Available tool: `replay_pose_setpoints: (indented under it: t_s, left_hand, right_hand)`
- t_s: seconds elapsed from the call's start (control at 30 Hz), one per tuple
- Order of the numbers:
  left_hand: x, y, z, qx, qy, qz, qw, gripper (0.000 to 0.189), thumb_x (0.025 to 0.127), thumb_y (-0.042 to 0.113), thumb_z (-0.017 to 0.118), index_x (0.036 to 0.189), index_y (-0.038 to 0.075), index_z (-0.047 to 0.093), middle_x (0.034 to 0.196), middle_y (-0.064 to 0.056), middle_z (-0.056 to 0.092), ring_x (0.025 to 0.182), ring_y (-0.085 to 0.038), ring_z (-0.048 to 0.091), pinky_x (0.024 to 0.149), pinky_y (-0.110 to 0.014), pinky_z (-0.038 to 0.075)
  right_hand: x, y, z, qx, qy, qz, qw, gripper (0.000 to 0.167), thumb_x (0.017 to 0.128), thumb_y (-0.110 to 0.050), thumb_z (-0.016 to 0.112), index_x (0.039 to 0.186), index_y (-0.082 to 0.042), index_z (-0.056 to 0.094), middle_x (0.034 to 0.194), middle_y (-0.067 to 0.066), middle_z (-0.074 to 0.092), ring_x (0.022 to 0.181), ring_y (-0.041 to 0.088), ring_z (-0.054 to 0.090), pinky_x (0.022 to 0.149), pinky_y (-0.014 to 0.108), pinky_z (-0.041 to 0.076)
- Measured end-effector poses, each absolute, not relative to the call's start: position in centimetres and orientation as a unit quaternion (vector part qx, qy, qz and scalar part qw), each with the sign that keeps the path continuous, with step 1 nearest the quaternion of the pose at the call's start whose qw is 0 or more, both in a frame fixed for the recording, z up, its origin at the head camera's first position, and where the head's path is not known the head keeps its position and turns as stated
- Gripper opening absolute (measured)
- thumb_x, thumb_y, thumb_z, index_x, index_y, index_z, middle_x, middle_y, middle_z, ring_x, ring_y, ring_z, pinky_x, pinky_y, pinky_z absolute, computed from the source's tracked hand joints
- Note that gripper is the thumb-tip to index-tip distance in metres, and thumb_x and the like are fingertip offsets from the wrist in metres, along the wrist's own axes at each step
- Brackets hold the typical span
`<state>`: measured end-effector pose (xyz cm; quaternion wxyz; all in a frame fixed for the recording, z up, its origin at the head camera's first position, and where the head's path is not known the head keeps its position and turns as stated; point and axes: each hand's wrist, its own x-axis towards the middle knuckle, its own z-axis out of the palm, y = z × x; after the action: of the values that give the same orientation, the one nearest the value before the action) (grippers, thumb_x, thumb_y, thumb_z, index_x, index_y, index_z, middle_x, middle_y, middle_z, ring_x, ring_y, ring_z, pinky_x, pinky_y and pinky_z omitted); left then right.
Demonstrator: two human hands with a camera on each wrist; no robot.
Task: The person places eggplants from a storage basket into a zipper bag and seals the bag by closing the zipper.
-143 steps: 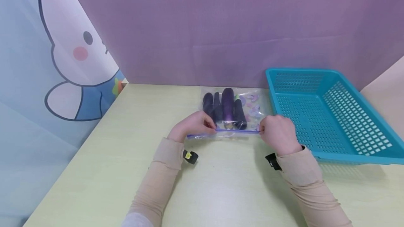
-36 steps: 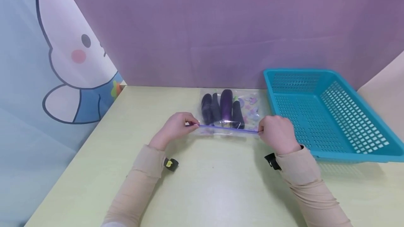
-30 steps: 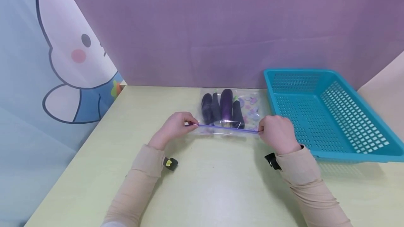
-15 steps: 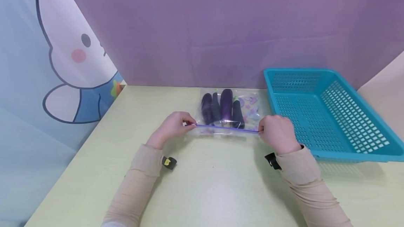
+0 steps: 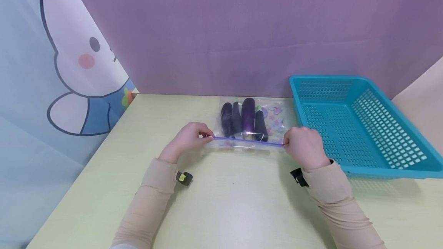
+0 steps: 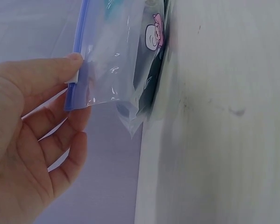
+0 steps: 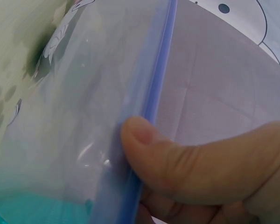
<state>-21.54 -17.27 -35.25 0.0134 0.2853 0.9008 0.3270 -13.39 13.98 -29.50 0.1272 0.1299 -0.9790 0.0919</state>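
A clear zip-lock bag [image 5: 273, 126] with several dark purple eggplants [image 5: 248, 114] inside lies near the back of the table, its purple zip strip [image 5: 249, 140] facing me. At the strip's left end, my left hand [image 5: 190, 137] pinches a small white slider [image 6: 73, 78] between thumb and fingers; the left wrist view shows it close to the corner. My right hand [image 5: 304, 145] grips the strip near its right end, the thumb [image 7: 154, 149] pressed on the plastic. Between the hands the strip is stretched straight. The right fingertips are mostly hidden in the head view.
A teal perforated plastic basket [image 5: 367, 172] stands at the right, just beyond my right hand. A purple cloth [image 5: 242, 34] hangs behind the table [image 5: 221, 210]. On the left is a blue cloth [image 5: 27, 156] with a cartoon rabbit.
My left hand has slid leftward along the zip strip, from over the bag to the strip's left end, slowing lately. The right hand has kept its hold in nearly the same place.
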Motion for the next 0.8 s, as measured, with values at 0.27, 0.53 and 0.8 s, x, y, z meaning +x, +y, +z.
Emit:
replay_pose_setpoints:
  t_s: [0.27, 0.53, 0.8]
  left_hand:
    - [-21.64, -17.53, -35.14, 0.290, 0.899, 0.329, 0.016, 0.009, 0.085, 0.011, 0.068, 0.091, 0.008, 0.074, 0.082, -0.001, 0.069, 0.074, -0.010, 0.056, 0.071, -0.027, 0.046]
    - [-21.63, -17.76, -35.06, 0.289, 0.898, 0.332, 0.028, 0.010, 0.085, 0.011, 0.068, 0.092, 0.008, 0.074, 0.084, -0.001, 0.069, 0.074, -0.010, 0.055, 0.070, -0.026, 0.046]
    - [-21.77, -17.28, -35.45, 0.293, 0.908, 0.299, 0.027, 0.011, 0.085, 0.013, 0.068, 0.093, 0.009, 0.074, 0.085, -0.001, 0.069, 0.074, -0.010, 0.058, 0.069, -0.026, 0.047]
  right_hand:
    - [-13.47, 14.00, -29.54, 0.132, -0.978, 0.093, 0.128, 0.022, 0.067, 0.009, 0.057, 0.058, -0.008, 0.067, 0.060, 0.006, 0.065, 0.049, 0.018, 0.051, 0.044, 0.036, 0.043]
    - [-13.48, 13.97, -29.52, 0.129, -0.979, 0.093, 0.124, 0.023, 0.068, 0.009, 0.056, 0.057, -0.009, 0.066, 0.058, 0.004, 0.063, 0.049, 0.017, 0.049, 0.044, 0.035, 0.043]
    - [-13.33, 13.85, -29.64, 0.130, -0.979, 0.075, 0.141, 0.025, 0.069, 0.010, 0.057, 0.054, -0.008, 0.065, 0.051, 0.002, 0.057, 0.048, 0.016, 0.043, 0.044, 0.035, 0.042]
